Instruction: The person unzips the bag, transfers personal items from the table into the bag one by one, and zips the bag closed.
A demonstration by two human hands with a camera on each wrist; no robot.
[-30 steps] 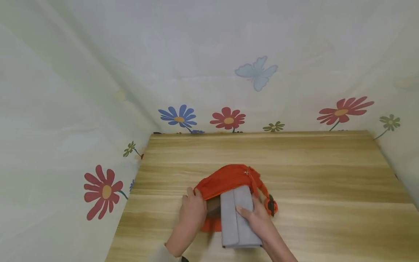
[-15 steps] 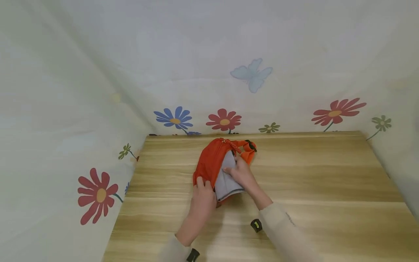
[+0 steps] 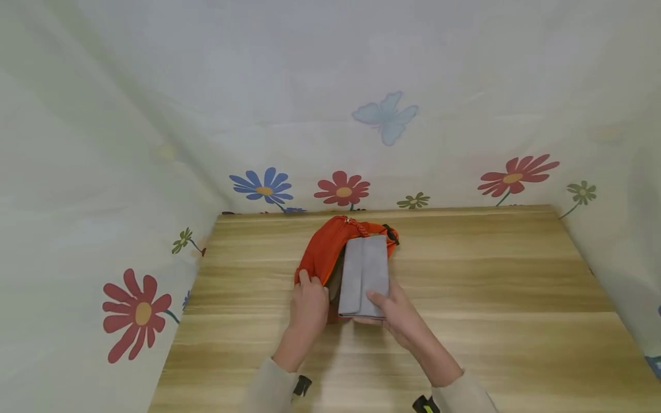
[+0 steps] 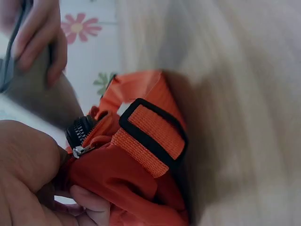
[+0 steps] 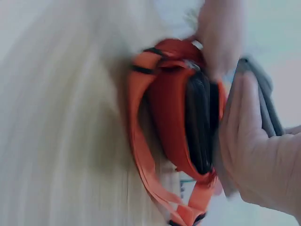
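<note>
An orange-red waist bag (image 3: 322, 246) lies near the back of the table with its zipped mouth open. My left hand (image 3: 308, 304) grips the bag's near left end; in the left wrist view, thumb and fingers pinch the fabric beside the zipper pull (image 4: 79, 151). A grey flap wallet (image 3: 352, 281) is in my right hand (image 3: 405, 312), thumb on its face and fingers beneath. It stands over the right side of the bag's mouth, covering part of it. From the right wrist, the wallet (image 5: 263, 89) appears outside the dark opening (image 5: 200, 122).
The bag's orange strap (image 5: 141, 150) with black buckles loops out on the far right side. The wood-grain table (image 3: 490, 275) ends at a flower-printed curtain (image 3: 454, 126) at the back and sides. Black devices (image 3: 302, 385) sit at the wrists.
The bag has moved toward the back of the table and turned. The wallet went deeper into its mouth half a second ago; now it is drawn out and its face turned upward.
</note>
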